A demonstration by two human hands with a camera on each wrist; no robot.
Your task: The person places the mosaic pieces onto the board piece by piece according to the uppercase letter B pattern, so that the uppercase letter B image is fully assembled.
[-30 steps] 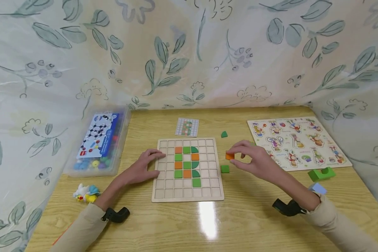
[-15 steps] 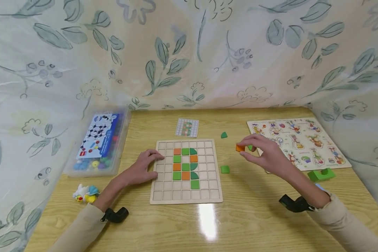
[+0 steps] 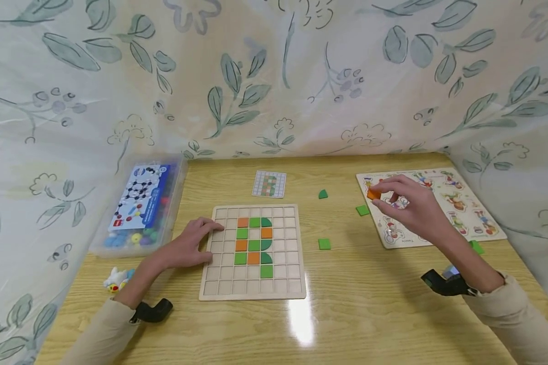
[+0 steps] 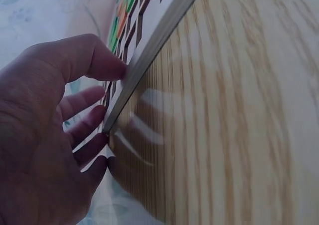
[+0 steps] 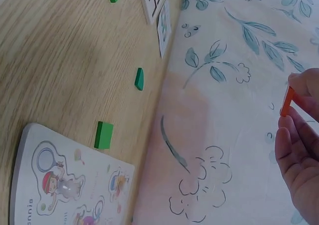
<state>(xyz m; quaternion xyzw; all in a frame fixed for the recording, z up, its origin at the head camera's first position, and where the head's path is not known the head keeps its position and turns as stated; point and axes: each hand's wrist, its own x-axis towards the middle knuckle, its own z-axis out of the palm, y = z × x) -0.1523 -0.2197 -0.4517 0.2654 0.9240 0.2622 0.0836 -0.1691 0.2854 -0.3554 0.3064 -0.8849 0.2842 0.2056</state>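
My right hand (image 3: 413,205) pinches an orange square tile (image 3: 374,193) between thumb and fingertips, raised over the near-left part of the picture puzzle board (image 3: 477,230). The right wrist view shows the tile (image 5: 287,101) edge-on. At the left edge of the wooden grid board (image 3: 251,287), my left hand (image 3: 187,246) rests its thumb and fingertips, as the left wrist view shows with the thumb (image 4: 112,68) against the rim. Orange and light green squares and dark green quarter-round pieces (image 3: 266,222) fill several cells in the board's middle.
Green square tiles (image 3: 324,244) and a dark green quarter-round (image 3: 322,194) lie right of the board. Behind it is a printed pattern card (image 3: 269,184). A plastic box of coloured balls (image 3: 98,248) and a small toy figure (image 3: 117,279) stand at left. Patterned fabric (image 3: 274,76) hangs behind.
My right hand has carried the orange tile right and away from me, uncovering a green tile. The grid board has slid left together with my left hand.
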